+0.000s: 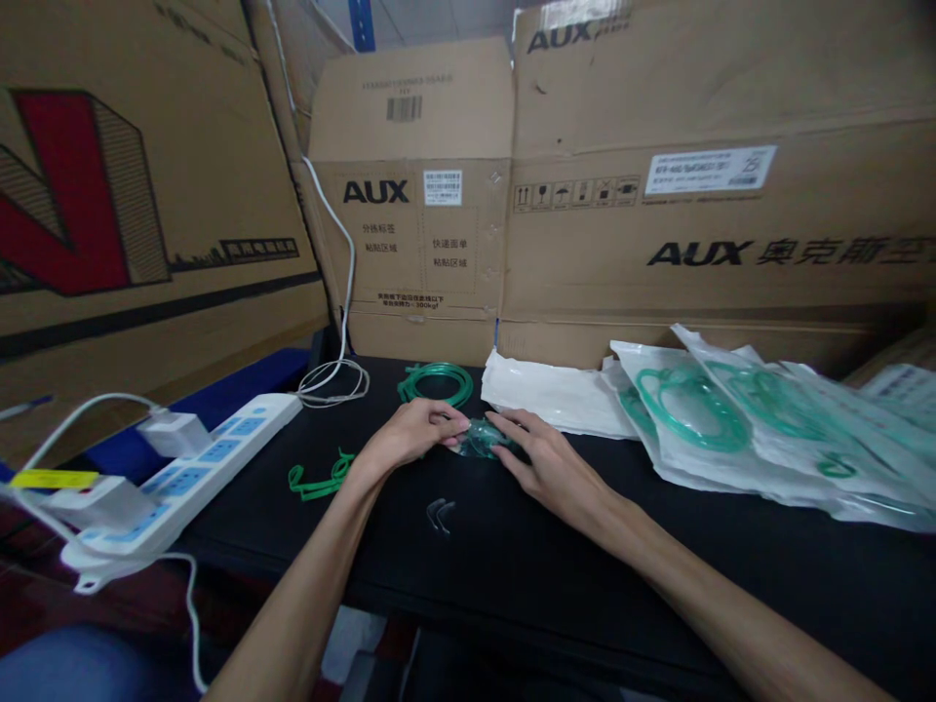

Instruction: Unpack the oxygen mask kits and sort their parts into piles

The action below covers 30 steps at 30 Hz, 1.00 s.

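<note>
A clear, green-tinted plastic mask (479, 439) lies low over the black tabletop between my two hands. My left hand (420, 429) pinches its left edge, with thumb and fingertips together. From the other side, my right hand (537, 448) grips the mask's right end between thumb and curved fingers. Behind my left hand is a coil of green tubing (457, 372). A green elastic strap (318, 480) sits to the left of my left forearm. Nearer the front are small clear, thin curved pieces (440, 515). My fingers cover part of the mask.
White packages with green tubing inside (691, 409) are piled at the right, beside a flat white packet (560, 390). A power strip (197, 478) with plugged-in chargers and white cables runs along the left. Large cardboard boxes (409, 263) wall off the back and left.
</note>
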Motion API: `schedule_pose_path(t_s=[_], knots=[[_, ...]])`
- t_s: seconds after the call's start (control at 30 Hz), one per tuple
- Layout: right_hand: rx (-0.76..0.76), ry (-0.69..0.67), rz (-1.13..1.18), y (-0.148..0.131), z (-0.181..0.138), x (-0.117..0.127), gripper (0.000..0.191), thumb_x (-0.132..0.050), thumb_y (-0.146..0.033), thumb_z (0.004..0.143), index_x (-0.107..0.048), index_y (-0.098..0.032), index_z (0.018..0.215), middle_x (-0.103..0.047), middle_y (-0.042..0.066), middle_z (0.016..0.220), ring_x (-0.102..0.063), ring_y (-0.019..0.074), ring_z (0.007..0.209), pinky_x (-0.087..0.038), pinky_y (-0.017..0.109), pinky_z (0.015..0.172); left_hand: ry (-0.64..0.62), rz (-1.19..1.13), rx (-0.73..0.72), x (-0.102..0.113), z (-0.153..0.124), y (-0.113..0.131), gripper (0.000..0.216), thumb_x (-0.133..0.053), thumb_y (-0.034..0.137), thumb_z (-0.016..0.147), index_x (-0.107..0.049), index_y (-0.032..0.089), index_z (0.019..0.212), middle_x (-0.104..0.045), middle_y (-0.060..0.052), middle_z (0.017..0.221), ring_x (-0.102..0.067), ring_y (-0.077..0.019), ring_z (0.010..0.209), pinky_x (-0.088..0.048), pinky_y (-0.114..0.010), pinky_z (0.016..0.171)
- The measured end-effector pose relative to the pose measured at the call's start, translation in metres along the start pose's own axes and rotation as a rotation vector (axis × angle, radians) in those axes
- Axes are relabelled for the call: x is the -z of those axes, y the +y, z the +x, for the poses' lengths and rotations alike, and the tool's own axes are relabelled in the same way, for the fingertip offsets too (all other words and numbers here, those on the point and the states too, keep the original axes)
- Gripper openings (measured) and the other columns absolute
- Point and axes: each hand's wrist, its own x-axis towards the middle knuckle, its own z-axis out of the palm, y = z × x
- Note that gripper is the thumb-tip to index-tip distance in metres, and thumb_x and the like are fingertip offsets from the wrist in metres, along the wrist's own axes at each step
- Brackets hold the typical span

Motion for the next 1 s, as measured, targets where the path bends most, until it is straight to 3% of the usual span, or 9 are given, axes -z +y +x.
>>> schedule_pose_path(t_s=[0.13,0.4,0.6,0.7,0.77,0.87,1.0], knots=[[0.002,-0.011,0.002,-0.001,0.001,0.001,0.044,-0.059,-0.02,0.095,-0.059,-0.016,0.139,-0.065,0.017,0.129,-0.063,0.0292,0.119,-0.052,0.049,0.105,0.018,0.015,0.017,-0.001,0.0,-0.002,0.041,-0.07,0.052,0.079,-0.075,0.016,0.098,-0.078,-0.009,0.083,-0.074,-0.0241,0.082,-0.053,-0.031,0.076],[-0.032,0.007,0.008,-0.007,-0.004,-0.009,0.049,-0.055,-0.021,0.097,-0.052,-0.014,0.145,-0.06,0.02,0.136,-0.059,0.0311,0.126,-0.047,0.051,0.109,0.059,0.114,0.03,-0.002,-0.006,0.008,0.048,-0.066,0.058,0.078,-0.077,0.017,0.101,-0.076,-0.006,0.078,-0.072,-0.0229,0.078,-0.05,-0.028,0.072],[-0.042,0.022,0.0,-0.008,-0.005,-0.001,0.06,-0.064,-0.026,0.094,-0.045,-0.019,0.15,-0.06,0.014,0.14,-0.059,0.0255,0.128,-0.048,0.041,0.11,0.151,0.275,0.068,0.009,-0.014,0.028,0.06,-0.064,0.069,0.075,-0.078,0.021,0.11,-0.069,-0.001,0.064,-0.067,-0.0231,0.068,-0.043,-0.027,0.06],[-0.055,0.063,-0.008,-0.009,-0.005,0.005,0.059,-0.068,-0.029,0.092,-0.05,-0.018,0.147,-0.061,0.014,0.139,-0.06,0.0251,0.126,-0.048,0.038,0.11,0.188,0.375,0.107,0.015,-0.014,0.031,0.066,-0.058,0.074,0.076,-0.078,0.023,0.112,-0.067,-0.001,0.06,-0.066,-0.0249,0.066,-0.044,-0.029,0.062],[-0.071,0.112,-0.009,-0.012,-0.003,0.012,0.052,-0.067,-0.032,0.093,-0.056,-0.018,0.142,-0.063,0.013,0.135,-0.062,0.024,0.123,-0.049,0.036,0.108,0.232,0.422,0.121,0.018,-0.014,0.032,0.067,-0.055,0.075,0.078,-0.078,0.023,0.113,-0.07,-0.003,0.063,-0.068,-0.0272,0.069,-0.046,-0.032,0.065],[-0.093,0.198,-0.009,-0.017,-0.001,0.03,0.042,-0.061,-0.032,0.097,-0.061,-0.018,0.137,-0.066,0.011,0.129,-0.063,0.0203,0.12,-0.048,0.032,0.107,0.365,0.502,0.079,0.02,-0.014,0.036,0.06,-0.053,0.071,0.081,-0.079,0.024,0.108,-0.077,-0.008,0.088,-0.07,-0.0297,0.081,-0.049,-0.035,0.074],[-0.119,0.298,-0.122,-0.013,-0.012,0.073,0.022,-0.059,-0.026,0.098,-0.073,-0.018,0.113,-0.074,0.007,0.11,-0.069,0.017,0.104,-0.053,0.027,0.095,0.512,0.537,0.048,0.017,-0.016,0.052,0.054,-0.052,0.067,0.079,-0.08,0.028,0.103,-0.077,-0.007,0.102,-0.069,-0.0314,0.084,-0.05,-0.037,0.077]])
